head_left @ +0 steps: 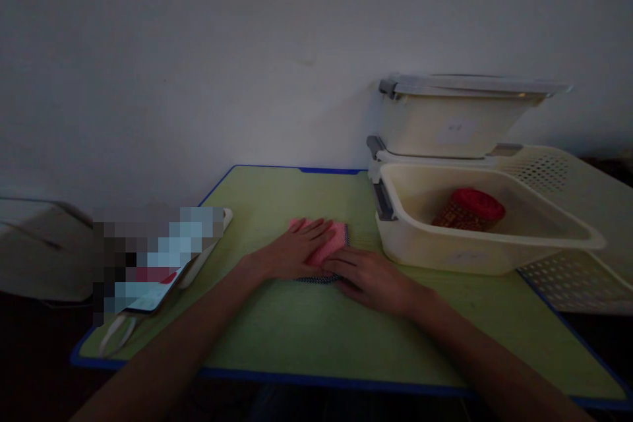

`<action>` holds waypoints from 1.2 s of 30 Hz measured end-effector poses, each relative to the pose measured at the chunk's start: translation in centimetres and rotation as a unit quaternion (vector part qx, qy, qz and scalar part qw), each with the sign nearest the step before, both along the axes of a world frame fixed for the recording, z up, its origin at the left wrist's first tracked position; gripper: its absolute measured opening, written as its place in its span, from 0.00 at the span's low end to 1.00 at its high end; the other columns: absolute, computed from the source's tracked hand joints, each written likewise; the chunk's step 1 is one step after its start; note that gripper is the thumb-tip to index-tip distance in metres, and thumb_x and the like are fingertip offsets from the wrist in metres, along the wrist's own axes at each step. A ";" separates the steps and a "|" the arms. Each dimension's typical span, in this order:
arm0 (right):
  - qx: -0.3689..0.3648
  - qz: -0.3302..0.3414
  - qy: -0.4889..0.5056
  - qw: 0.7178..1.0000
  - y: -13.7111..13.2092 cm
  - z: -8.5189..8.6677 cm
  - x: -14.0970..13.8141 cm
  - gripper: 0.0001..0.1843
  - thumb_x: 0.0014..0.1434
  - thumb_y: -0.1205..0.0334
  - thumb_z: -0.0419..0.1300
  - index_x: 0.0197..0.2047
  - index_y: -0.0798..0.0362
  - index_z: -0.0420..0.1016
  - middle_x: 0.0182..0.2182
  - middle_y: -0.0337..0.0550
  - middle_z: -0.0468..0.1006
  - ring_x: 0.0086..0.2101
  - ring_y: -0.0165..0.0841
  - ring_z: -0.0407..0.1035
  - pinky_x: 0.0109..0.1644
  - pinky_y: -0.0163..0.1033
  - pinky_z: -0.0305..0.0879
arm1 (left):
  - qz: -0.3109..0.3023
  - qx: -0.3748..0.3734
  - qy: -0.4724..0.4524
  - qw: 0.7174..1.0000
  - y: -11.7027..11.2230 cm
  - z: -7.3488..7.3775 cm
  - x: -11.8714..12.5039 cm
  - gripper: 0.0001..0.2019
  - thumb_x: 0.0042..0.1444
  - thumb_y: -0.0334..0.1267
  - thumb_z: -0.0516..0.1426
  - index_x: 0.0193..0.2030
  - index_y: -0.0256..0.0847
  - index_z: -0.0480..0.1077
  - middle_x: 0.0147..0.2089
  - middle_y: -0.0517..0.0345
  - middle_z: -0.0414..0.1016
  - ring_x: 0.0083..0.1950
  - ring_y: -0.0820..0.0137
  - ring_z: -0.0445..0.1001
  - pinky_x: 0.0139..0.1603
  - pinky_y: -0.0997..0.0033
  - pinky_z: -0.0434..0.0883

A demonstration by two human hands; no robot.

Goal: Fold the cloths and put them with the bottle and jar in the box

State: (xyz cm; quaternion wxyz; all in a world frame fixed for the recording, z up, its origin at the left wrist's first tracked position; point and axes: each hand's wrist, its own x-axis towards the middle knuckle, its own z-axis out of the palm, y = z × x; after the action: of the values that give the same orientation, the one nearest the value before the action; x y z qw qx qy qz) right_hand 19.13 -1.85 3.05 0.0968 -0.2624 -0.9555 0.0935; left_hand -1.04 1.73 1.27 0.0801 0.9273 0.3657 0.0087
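A small folded pink cloth [332, 242] with a dark checked edge lies near the middle of the green table [277, 336]. My left hand [293, 250] rests flat on top of it, fingers stretched out towards the right. My right hand [372, 277] lies palm down at the cloth's near right corner, fingers pointing left and touching its edge. Neither hand grips anything.
A cream plastic tub [484, 237] stands at the right with a red rolled cloth [469, 210] inside. A lidded cream box [455, 115] sits behind it. A perforated tray [573, 277] lies at the far right. A phone [153, 277] and white cable [116, 336] lie left.
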 end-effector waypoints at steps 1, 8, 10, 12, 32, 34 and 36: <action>-0.001 0.001 -0.003 1.000 0.0 0.0 0.0 0.16 0.57 0.71 0.50 0.49 0.56 0.69 0.45 0.48 0.73 0.45 0.34 0.66 0.49 0.39 0.62 | 0.000 0.002 0.000 1.000 0.0 0.0 0.0 0.39 0.55 0.62 0.41 0.65 0.37 0.42 0.69 0.48 0.37 0.69 0.63 0.37 0.65 0.58 0.37; 0.014 -0.005 -0.010 1.000 0.0 -0.3 -0.2 0.19 0.55 0.74 0.49 0.49 0.56 0.68 0.45 0.48 0.73 0.45 0.34 0.66 0.49 0.39 0.62 | 0.005 0.002 -0.001 1.000 -0.1 0.0 0.1 0.37 0.56 0.61 0.41 0.65 0.38 0.44 0.69 0.48 0.37 0.69 0.63 0.38 0.65 0.59 0.37; 0.014 -0.010 -0.018 1.000 -0.1 -0.1 -0.3 0.19 0.55 0.74 0.49 0.49 0.56 0.68 0.45 0.48 0.73 0.45 0.34 0.66 0.49 0.40 0.62 | 0.005 -0.001 -0.002 1.000 -0.1 0.1 0.1 0.37 0.56 0.61 0.41 0.65 0.38 0.44 0.69 0.48 0.37 0.69 0.63 0.37 0.65 0.59 0.37; 0.015 -0.012 -0.021 1.000 -0.2 0.0 -0.4 0.18 0.56 0.74 0.49 0.49 0.56 0.68 0.45 0.48 0.73 0.44 0.34 0.66 0.48 0.39 0.62 | 0.004 -0.008 0.003 1.000 -0.2 0.1 0.1 0.37 0.56 0.60 0.41 0.65 0.37 0.43 0.69 0.48 0.36 0.69 0.63 0.37 0.65 0.59 0.37; 0.058 -0.025 -0.019 0.998 -0.1 -0.3 -0.5 0.17 0.56 0.72 0.49 0.48 0.58 0.69 0.44 0.50 0.75 0.44 0.35 0.68 0.48 0.41 0.64 | 0.002 -0.010 -0.028 1.000 -0.3 0.3 0.2 0.38 0.55 0.61 0.41 0.64 0.35 0.47 0.68 0.45 0.41 0.68 0.64 0.40 0.66 0.62 0.42; 0.053 -0.021 -0.015 0.998 -0.1 -0.3 -0.4 0.17 0.56 0.73 0.50 0.48 0.59 0.69 0.44 0.50 0.74 0.44 0.36 0.68 0.48 0.41 0.64 | 0.001 -0.013 -0.027 1.000 -0.3 0.4 0.2 0.38 0.55 0.61 0.41 0.64 0.35 0.47 0.68 0.46 0.40 0.68 0.64 0.40 0.66 0.63 0.42; 0.047 -0.021 -0.013 0.999 -0.1 -0.3 -0.4 0.18 0.56 0.73 0.50 0.49 0.59 0.69 0.45 0.50 0.74 0.44 0.35 0.67 0.49 0.41 0.64 | 0.003 -0.015 -0.027 1.000 -0.4 0.4 0.2 0.38 0.55 0.61 0.40 0.64 0.35 0.47 0.68 0.46 0.41 0.68 0.64 0.40 0.66 0.63 0.42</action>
State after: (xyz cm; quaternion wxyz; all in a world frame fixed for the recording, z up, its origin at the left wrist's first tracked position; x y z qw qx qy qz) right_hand 18.74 -1.92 2.73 0.0989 -0.2784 -0.9544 0.0432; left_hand -0.86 1.37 1.63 0.1037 0.9245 0.3658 0.0286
